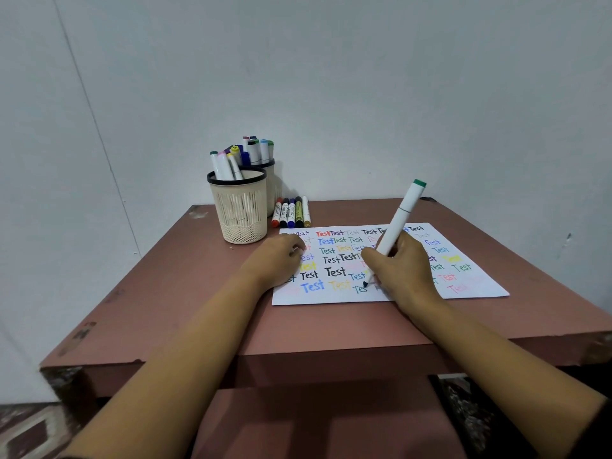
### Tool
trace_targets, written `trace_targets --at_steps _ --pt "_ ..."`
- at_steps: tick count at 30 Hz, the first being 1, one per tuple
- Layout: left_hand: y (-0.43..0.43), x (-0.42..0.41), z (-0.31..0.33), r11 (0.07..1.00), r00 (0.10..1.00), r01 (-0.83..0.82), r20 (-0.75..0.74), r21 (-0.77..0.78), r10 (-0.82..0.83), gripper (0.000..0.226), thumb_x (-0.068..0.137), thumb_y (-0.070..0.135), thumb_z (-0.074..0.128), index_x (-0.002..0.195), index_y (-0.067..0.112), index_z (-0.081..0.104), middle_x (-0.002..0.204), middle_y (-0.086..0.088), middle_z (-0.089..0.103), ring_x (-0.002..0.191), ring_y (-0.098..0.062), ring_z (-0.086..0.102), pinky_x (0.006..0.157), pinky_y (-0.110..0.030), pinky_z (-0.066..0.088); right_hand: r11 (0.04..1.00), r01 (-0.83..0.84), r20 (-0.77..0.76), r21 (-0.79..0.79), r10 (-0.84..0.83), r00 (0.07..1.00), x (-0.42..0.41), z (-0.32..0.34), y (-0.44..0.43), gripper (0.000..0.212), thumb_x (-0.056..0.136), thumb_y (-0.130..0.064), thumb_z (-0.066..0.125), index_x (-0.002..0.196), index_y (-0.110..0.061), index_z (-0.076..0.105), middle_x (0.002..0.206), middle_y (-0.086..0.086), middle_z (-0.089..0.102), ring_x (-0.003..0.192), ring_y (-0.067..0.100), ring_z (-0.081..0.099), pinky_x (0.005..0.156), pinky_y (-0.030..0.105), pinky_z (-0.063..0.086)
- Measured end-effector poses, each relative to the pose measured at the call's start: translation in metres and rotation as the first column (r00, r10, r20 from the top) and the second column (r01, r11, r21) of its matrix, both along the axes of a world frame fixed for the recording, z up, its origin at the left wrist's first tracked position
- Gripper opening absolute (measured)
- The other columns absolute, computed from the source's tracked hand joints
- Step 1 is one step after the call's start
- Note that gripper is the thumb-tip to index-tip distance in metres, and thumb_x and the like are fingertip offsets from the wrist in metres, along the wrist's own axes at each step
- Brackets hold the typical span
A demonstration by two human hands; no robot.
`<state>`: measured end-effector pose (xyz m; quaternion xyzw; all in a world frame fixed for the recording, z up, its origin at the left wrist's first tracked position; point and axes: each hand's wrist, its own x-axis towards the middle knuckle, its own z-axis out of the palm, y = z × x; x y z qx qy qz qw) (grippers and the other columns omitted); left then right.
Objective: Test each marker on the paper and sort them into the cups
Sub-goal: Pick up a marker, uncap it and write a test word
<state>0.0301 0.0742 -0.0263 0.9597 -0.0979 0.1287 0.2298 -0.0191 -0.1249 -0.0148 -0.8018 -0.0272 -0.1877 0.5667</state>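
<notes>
Testing a green-capped marker (399, 220) on the paper (381, 298).

My right hand (397, 270) grips the marker, tip down mid-word; my left hand (281, 260) lies curled on the sheet's left side. "Test" nearly fills the page, both cups (240, 207) hold markers, and five markers (291, 212) lie unsorted beside them.

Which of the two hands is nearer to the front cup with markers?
The left hand. It rests on the paper's left edge, just right of the front cup and nearer the person. The right hand is farther right, mid-paper, writing with the green-capped marker.
</notes>
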Motion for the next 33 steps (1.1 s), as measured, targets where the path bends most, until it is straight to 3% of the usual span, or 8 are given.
trace_targets --at_steps 5,10,15,23,28,30,33 --pt "0.0 -0.001 0.0 1.0 1.0 0.0 0.0 0.001 0.0 0.027 0.095 0.015 0.042 0.116 0.013 0.059 0.12 -0.006 0.058 0.108 -0.019 0.053 0.083 -0.022 0.037 0.999 0.037 0.003 0.012 -0.037 0.999 0.001 0.0 0.0 0.025 0.081 -0.01 0.064 0.069 -0.013 0.042 0.066 0.01 0.054 0.048 0.019 0.057 0.047 0.026 0.044" --pt "0.0 -0.001 0.0 1.0 1.0 0.004 0.003 -0.002 -0.004 0.026 0.095 0.015 0.042 0.115 0.013 0.06 0.12 -0.006 0.058 0.109 -0.018 0.053 0.086 -0.023 0.038 0.999 0.011 0.016 -0.032 -0.011 1.0 -0.001 0.0 0.001 0.026 0.082 -0.007 0.062 0.067 -0.012 0.041 0.06 0.004 0.048 0.034 0.005 0.046 0.036 0.014 0.036" --pt "0.0 0.0 0.001 1.0 1.0 0.005 0.01 0.004 -0.005 0.027 0.095 0.014 0.042 0.114 0.013 0.06 0.119 -0.006 0.059 0.108 -0.019 0.054 0.083 -0.021 0.036 1.0 0.015 0.023 -0.017 -0.015 1.0 0.001 -0.001 -0.001 0.026 0.082 -0.009 0.062 0.067 -0.012 0.04 0.06 0.003 0.047 0.034 0.004 0.046 0.036 0.014 0.037" --pt "0.0 -0.002 0.001 1.0 1.0 0.008 0.018 0.009 -0.008 0.027 0.094 0.014 0.043 0.114 0.012 0.061 0.119 -0.007 0.06 0.107 -0.019 0.054 0.084 -0.024 0.038 0.999 0.044 0.049 -0.017 -0.043 0.998 0.002 -0.002 -0.001 0.028 0.082 -0.009 0.062 0.067 -0.012 0.04 0.061 0.004 0.047 0.045 0.018 0.049 0.036 0.014 0.036" --pt "-0.002 -0.003 0.004 0.999 0.992 -0.015 0.124 -0.043 0.02 0.026 0.095 0.013 0.044 0.116 0.007 0.059 0.117 -0.011 0.06 0.106 -0.023 0.054 0.076 -0.018 0.031 0.995 0.065 0.03 0.078 -0.067 0.997 0.004 -0.001 -0.003 0.027 0.082 -0.011 0.062 0.068 -0.013 0.039 0.063 0.005 0.045 0.057 0.024 0.056 0.054 0.037 0.049" --pt "-0.002 -0.006 0.008 0.996 0.977 -0.024 0.209 -0.083 0.041 0.025 0.096 0.014 0.043 0.112 0.004 0.059 0.109 -0.014 0.061 0.098 -0.025 0.054 0.073 -0.022 0.032 0.99 0.06 0.031 0.126 -0.064 0.997 0.004 0.001 -0.004 0.028 0.084 -0.016 0.064 0.069 -0.013 0.04 0.062 0.005 0.047 0.052 0.018 0.057 0.053 0.038 0.048" --pt "-0.004 -0.011 0.012 0.992 0.964 -0.051 0.255 -0.115 0.079 0.026 0.098 0.021 0.041 0.106 0.002 0.056 0.09 -0.011 0.058 0.082 -0.025 0.05 0.067 -0.032 0.033 0.981 0.049 0.041 0.187 -0.057 0.997 0.005 0.003 -0.003 0.032 0.088 -0.028 0.065 0.071 -0.013 0.042 0.057 0.004 0.051 0.036 0.004 0.049 0.046 0.029 0.042"
